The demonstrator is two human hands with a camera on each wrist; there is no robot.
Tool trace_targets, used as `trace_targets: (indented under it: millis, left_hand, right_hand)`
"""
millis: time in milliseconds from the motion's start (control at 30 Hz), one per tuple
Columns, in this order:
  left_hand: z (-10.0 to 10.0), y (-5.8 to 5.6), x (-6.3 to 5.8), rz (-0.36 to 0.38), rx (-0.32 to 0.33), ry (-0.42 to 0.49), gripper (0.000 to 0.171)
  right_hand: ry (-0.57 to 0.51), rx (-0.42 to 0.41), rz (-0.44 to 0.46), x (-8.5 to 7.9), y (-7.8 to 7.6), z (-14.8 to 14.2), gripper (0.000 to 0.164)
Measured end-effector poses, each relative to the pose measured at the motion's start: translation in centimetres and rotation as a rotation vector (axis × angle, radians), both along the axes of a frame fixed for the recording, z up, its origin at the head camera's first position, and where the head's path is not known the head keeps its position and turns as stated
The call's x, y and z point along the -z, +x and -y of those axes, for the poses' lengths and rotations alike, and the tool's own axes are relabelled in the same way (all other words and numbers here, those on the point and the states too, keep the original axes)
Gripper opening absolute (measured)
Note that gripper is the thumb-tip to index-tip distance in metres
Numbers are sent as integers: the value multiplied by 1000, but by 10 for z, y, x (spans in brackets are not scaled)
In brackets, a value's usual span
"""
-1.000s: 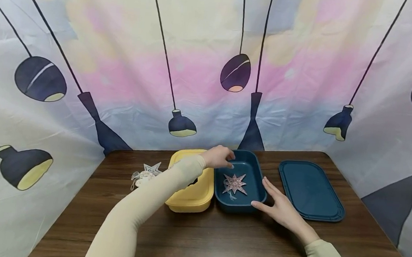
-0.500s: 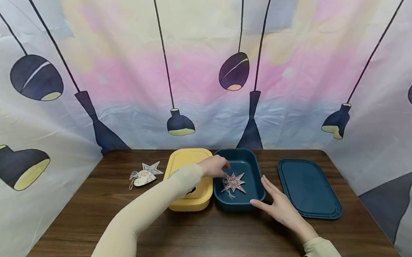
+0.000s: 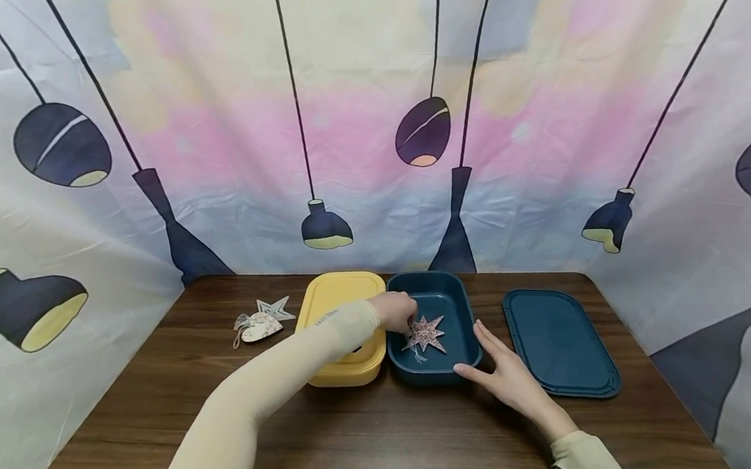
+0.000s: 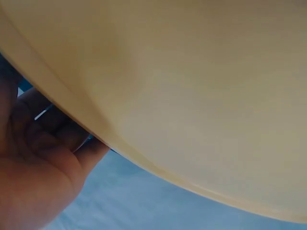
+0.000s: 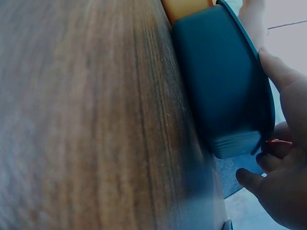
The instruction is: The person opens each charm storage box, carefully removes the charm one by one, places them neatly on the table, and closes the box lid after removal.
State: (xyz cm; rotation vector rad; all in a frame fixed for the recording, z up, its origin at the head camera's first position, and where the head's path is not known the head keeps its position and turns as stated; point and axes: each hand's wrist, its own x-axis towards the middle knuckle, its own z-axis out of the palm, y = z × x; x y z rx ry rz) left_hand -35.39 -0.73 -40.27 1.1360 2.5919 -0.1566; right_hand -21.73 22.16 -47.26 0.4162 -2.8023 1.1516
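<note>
A glittery pink eight-pointed star ornament [image 3: 425,333] lies flat in the dark blue box [image 3: 433,377]. Over the box's left wall reaches my left hand [image 3: 395,311], its fingers bent down at the star's left points. Their tips are hidden, so a pinch cannot be made out. In the left wrist view that hand [image 4: 43,158] is partly covered by the yellow surface. My right hand [image 3: 504,372] rests against the box's near right corner, thumb and forefinger spread. The right wrist view has this hand [image 5: 288,139] beside the box's rim.
Left of the blue box, touching or nearly so, stands a lidded yellow box [image 3: 344,291]. Farther left lie a white star ornament [image 3: 277,308] and a heart ornament [image 3: 261,326] with a cord. A blue lid [image 3: 560,344] lies flat on the wooden table [image 3: 397,445] at right.
My left hand has come down from above the far part of the blue box to the pink star's left edge. The right hand has kept its place at the box's corner.
</note>
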Motion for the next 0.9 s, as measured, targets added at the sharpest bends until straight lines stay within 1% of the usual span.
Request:
trace_targets:
  millis: [167,367,500,733,900]
  left_hand:
    - [-7,1,5,-35,19,-83,12]
    - [-11,1,12,-114,52,-173,5]
    - [-14,1,14,-145,49,-223,9]
    - [-20,2,17,-133,30,-273,16]
    - [-21,1,17,-160,52,-274,17]
  right_hand:
    - [4,6,-8,-1,0,0,92]
    - [-4,-1,-11,-1,1,0,92]
    - [-9,-3,-13,-1,1,0,92]
    - [-7,-6,-11,2,1,0,90]
    - [-9,-8,-16,1,2,0,90]
